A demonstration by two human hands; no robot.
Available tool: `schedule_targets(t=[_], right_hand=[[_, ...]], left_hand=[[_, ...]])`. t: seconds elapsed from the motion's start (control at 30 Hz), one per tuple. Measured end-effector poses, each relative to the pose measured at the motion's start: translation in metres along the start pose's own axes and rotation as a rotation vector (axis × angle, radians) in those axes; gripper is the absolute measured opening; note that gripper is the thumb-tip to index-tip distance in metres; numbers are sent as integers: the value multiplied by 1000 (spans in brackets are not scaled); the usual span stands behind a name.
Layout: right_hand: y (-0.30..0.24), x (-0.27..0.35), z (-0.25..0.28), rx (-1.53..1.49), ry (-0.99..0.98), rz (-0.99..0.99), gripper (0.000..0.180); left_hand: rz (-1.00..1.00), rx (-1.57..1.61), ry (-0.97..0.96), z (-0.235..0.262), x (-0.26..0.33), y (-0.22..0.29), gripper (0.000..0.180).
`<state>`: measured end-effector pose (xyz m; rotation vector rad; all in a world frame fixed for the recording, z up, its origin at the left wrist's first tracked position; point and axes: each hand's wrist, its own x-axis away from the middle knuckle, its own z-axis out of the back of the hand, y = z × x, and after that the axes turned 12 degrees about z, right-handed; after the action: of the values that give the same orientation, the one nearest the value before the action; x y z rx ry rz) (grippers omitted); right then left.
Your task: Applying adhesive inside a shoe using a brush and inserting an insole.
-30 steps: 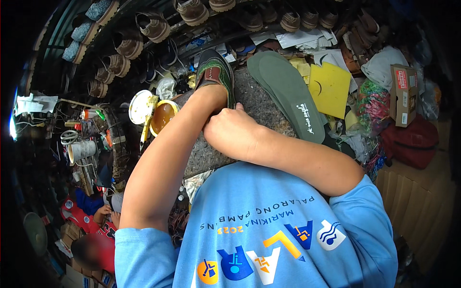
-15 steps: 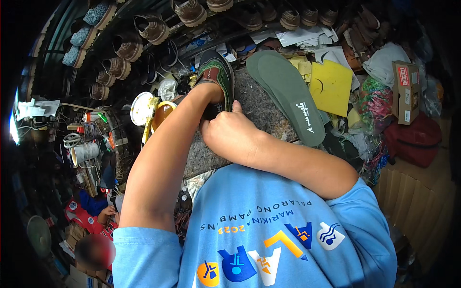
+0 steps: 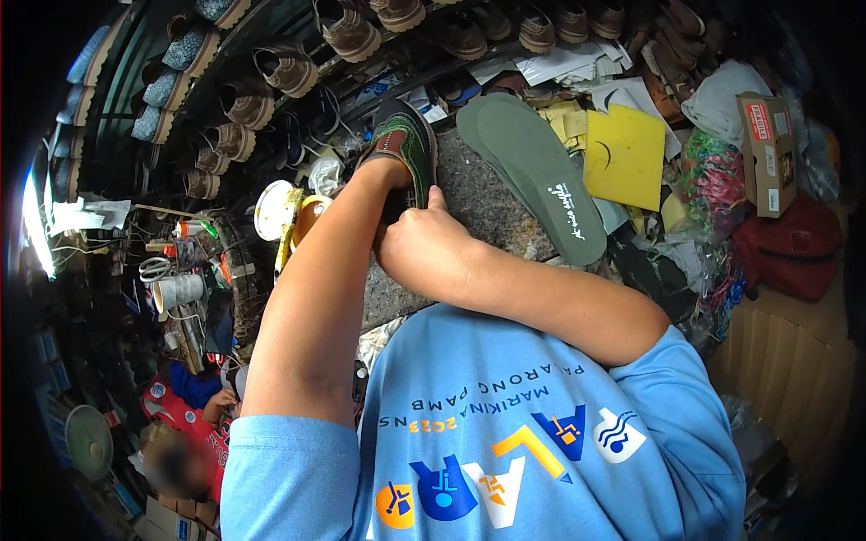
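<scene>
Straighter than earlier: one digit of my right hand [image 3: 422, 249], others curled, likely steadying green shoe [image 3: 418, 144] | shoe: grey slab's [image 3: 462, 185] left side | left hand [image 3: 390, 169] inside (fingertips hidden; can't tell either grip)

insoles [image 3: 528, 167] on bench [image 3: 465, 185], right of shoe [image 3: 417, 149]; tub [image 3: 312, 213] left of shoe; sheet [image 3: 627, 162] right of insoles; box [image 3: 767, 167] farther right; bag [image 3: 787, 260] before box; shoe rows [image 3: 350, 34] behind.

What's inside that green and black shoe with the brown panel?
The left hand reaches into the shoe; only the part near the wrist shows. The fingers and anything beneath them are covered from view.
</scene>
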<state>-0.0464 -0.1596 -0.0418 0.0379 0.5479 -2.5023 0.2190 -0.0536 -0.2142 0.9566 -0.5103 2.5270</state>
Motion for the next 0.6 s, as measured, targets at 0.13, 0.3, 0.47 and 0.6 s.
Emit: schedule_targets(t=[0.13, 0.3, 0.47, 0.6], right_hand=[[20, 9, -8, -20, -85, -67, 12], [-50, -13, 30, 16, 40, 254, 13], [5, 1, 1, -11, -73, -26, 22], [-5, 7, 4, -36, -7, 40, 28]], left_hand=[[-72, 7, -34, -12, -51, 47, 121], [84, -76, 939, -73, -98, -130, 119], [-152, -160, 38, 12, 57, 33, 71], [-339, -513, 1, 24, 137, 36, 27]])
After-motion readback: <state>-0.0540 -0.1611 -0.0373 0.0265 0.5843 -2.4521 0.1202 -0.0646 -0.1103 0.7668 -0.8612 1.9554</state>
